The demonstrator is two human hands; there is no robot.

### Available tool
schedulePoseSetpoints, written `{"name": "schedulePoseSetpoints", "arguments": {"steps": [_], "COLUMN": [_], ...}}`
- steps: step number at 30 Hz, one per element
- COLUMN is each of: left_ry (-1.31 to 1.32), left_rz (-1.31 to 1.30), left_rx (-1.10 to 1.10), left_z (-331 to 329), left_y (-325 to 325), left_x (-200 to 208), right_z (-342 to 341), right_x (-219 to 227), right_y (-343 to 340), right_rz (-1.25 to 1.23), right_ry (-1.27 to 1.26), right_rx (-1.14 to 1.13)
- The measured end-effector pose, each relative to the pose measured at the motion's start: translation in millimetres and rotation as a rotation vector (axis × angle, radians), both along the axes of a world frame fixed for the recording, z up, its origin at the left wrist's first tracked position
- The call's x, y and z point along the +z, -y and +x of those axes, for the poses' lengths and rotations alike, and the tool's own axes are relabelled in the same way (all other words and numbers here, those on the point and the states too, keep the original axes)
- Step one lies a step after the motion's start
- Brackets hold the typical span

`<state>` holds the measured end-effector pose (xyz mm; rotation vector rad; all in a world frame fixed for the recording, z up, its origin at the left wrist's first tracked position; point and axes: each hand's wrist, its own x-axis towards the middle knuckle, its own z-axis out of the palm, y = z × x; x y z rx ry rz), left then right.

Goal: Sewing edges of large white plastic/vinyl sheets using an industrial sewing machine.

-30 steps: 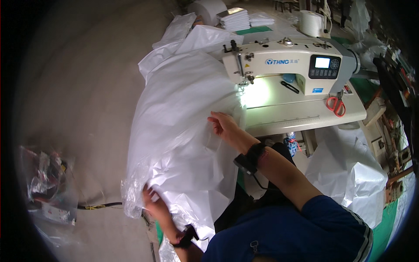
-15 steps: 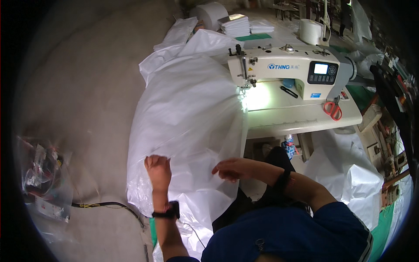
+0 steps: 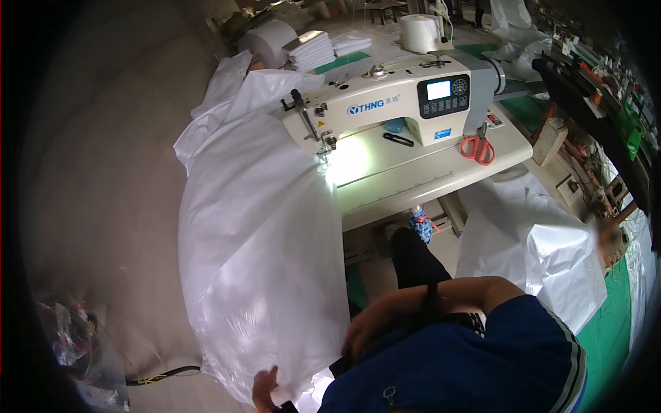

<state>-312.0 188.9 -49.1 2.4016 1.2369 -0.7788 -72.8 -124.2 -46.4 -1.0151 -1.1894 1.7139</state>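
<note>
A large white plastic sheet (image 3: 255, 227) hangs in front of me, its far part under the needle area of a white sewing machine (image 3: 379, 103) with a lit lamp. Low at the sheet's near edge, my left hand (image 3: 264, 387) is closed on the plastic, its fingers curled and partly hidden. My right hand (image 3: 356, 336) is beside the sheet's near right edge, close to my body. It is dark and smeared by motion, so its grip does not show.
Red-handled scissors (image 3: 478, 146) and a small black thread snipper (image 3: 398, 140) lie on the machine table (image 3: 413, 186). A large thread cone (image 3: 421, 33) stands behind. More white sheeting (image 3: 509, 234) is heaped at right. A clear bag (image 3: 79, 344) and a black cable (image 3: 162, 376) lie on the floor at left.
Both hands have come down toward me, the left to the sheet's near edge, the right against my body. The view has shifted, so the machine appears further left and tilted.
</note>
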Motion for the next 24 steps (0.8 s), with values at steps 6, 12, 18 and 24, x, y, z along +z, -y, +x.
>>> {"name": "schedulePoseSetpoints", "arguments": {"steps": [6,12,18,24], "left_ry": [0.481,1.064,0.714,0.699], "left_rz": [0.081,0.494,0.418,0.150], "left_rx": [-0.131,-0.547,-0.686,-0.647], "left_z": [72,264,359,401], "left_y": [25,24,-64,-124], "left_x": [21,44,10,-1], "right_z": [51,42,41,48], "right_x": [-18,-6,-23,-47], "right_y": [31,-17,9,51], "right_rz": [-0.542,-0.253,-0.093,-0.381], "right_ry": [0.023,0.126,-0.504,-0.448], "right_rx": [-0.767,-1.013,-0.977,-0.665]}}
